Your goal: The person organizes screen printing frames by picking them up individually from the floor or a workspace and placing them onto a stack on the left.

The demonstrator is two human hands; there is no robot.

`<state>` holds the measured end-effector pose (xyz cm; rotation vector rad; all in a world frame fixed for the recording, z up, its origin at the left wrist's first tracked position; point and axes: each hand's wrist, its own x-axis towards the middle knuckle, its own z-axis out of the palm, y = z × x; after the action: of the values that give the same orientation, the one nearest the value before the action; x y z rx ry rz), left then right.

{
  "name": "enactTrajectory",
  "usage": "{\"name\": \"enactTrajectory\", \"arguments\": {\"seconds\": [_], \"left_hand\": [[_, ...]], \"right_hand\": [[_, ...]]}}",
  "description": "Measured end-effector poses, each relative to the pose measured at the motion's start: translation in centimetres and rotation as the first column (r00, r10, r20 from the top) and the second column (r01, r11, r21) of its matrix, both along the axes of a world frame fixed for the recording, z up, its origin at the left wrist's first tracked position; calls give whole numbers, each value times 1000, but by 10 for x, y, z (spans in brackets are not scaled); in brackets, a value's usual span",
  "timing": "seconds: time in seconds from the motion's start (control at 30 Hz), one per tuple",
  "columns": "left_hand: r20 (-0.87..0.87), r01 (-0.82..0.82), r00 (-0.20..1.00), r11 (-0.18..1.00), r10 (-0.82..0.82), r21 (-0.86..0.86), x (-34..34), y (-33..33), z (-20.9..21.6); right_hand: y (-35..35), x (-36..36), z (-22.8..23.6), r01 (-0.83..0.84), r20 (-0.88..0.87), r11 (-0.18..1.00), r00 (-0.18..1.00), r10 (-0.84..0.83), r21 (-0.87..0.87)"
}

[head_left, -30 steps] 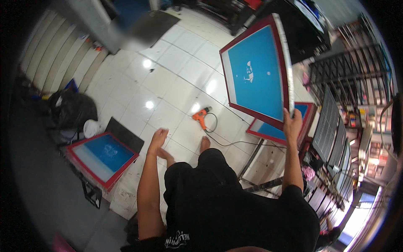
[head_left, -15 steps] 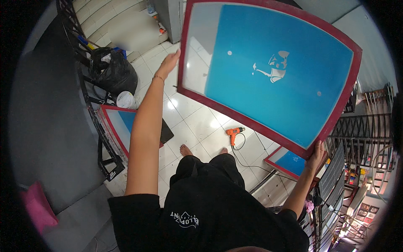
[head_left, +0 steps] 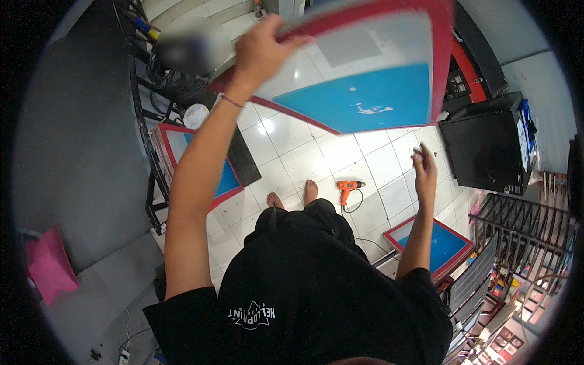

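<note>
Swung free of the right hand (head_left: 426,167) — its fingers loosely parted, empty — the red-framed screen (head_left: 389,91) tilts above the floor (head_left: 353,152), its edge clasped by the left hand (head_left: 261,52), apparently its sole support.

Blocked right of left hand (head_left: 260,53) by raised red-framed screen (head_left: 389,91). Passable between right hand (head_left: 425,170) and orange heat gun (head_left: 347,187); limited farther right by black cabinet (head_left: 483,149), underneath by lower screen (head_left: 449,245).

The left of 2 head-worn fisheye cameras looks steeply down past the wearer's black T-shirt (head_left: 334,286) to the white tiled floor (head_left: 389,198). The T-shirt sits close beneath, the floor farther off.
</note>
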<state>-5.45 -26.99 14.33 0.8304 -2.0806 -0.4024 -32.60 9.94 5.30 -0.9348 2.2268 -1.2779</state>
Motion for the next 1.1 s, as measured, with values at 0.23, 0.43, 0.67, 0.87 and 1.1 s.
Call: {"name": "enactTrajectory", "arguments": {"seconds": [0.23,0.43,0.67,0.87,1.1], "left_hand": [[224,107,973,973,-60,-206,-33,48,-36],[234,160,968,945,-93,-286,-29,50,-47],[230,-21,971,983,63,-184,17,52,-57],[4,-169,984,953,176,-251,70,70,-57],[-45,-419,894,867,446,271,184,133,-152]], "right_hand": [[-121,58,163,-487,-704,869,648,290,-90],[-212,42,128,-499,-956,835,41,289,231],[-242,75,103,-524,-811,711,65,582,469],[-247,100,108,-599,-861,678,-38,507,426],[-237,93,116,-622,-861,681,22,508,386]]}}
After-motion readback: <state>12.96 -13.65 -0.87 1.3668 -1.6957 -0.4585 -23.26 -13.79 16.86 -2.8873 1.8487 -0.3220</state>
